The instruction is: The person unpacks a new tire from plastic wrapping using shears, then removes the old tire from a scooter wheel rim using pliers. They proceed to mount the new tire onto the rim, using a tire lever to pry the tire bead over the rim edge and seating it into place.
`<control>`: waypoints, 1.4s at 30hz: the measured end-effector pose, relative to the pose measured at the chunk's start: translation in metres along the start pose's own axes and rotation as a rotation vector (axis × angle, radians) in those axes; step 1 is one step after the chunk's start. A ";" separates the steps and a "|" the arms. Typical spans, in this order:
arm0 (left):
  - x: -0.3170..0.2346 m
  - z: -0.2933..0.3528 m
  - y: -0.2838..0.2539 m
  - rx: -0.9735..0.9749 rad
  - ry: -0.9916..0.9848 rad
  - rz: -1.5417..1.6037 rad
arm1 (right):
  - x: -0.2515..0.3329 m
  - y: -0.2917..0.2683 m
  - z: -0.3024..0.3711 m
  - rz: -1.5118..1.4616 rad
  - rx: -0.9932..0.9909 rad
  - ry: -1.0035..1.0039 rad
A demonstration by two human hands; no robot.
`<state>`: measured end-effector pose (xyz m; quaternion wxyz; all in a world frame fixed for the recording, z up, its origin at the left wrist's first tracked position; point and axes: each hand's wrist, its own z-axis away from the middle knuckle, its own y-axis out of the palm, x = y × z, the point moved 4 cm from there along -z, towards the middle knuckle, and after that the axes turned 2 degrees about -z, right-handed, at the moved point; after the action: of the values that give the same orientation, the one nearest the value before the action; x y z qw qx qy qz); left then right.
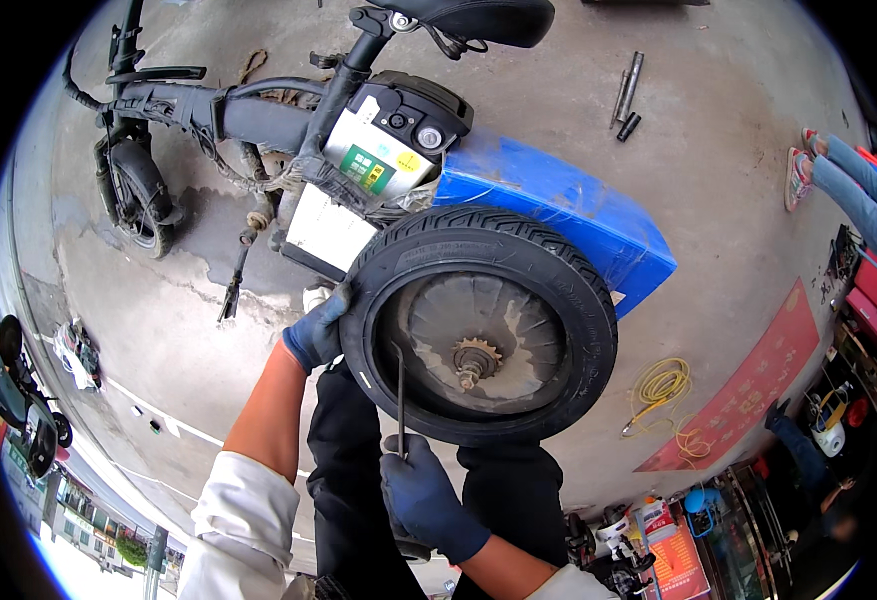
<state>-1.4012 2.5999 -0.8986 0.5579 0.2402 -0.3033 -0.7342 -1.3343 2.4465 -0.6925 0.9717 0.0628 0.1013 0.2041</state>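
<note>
A wheel with a black tire (pixel 590 350) leans in front of my knees, its hub motor (pixel 438 315) and toothed sprocket (pixel 476 356) facing up toward me. My left hand (pixel 320 328), in a dark blue glove, grips the tire's left edge; the fingers' far ends are hidden behind it. In my gloved right hand (pixel 430 500), closed below the wheel, is a thin metal tire lever (pixel 401 400). The lever's bent tip reaches over the tire's lower left side to the rim. Whether the tip sits under the bead I cannot tell.
Beyond the wheel stand a blue box (pixel 558 215) and a black electric bike (pixel 268 115) with no wheel visible at its rear. Metal tubes (pixel 633 85) lie on the ground farther off. A coiled yellow hose (pixel 661 385) lies to the right, near a red mat (pixel 748 375). A person's legs (pixel 863 190) show far right.
</note>
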 end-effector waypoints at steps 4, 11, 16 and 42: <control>0.000 -0.016 -0.019 0.313 0.015 0.174 | -0.042 0.014 -0.014 -0.012 0.039 -0.151; 0.014 -0.019 -0.004 0.202 -0.010 0.285 | -0.185 0.024 -0.079 0.545 -0.355 -0.360; 0.024 -0.026 -0.012 0.143 0.066 0.288 | -0.110 0.065 -0.067 0.719 -0.556 -0.378; 0.031 -0.030 -0.026 0.096 0.213 0.095 | -0.142 -0.045 -0.169 0.687 -0.437 -0.373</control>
<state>-1.4060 2.5694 -0.9386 0.6090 0.3287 -0.2882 -0.6619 -1.4816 2.3611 -0.8399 0.8395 -0.0783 -0.1477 0.5170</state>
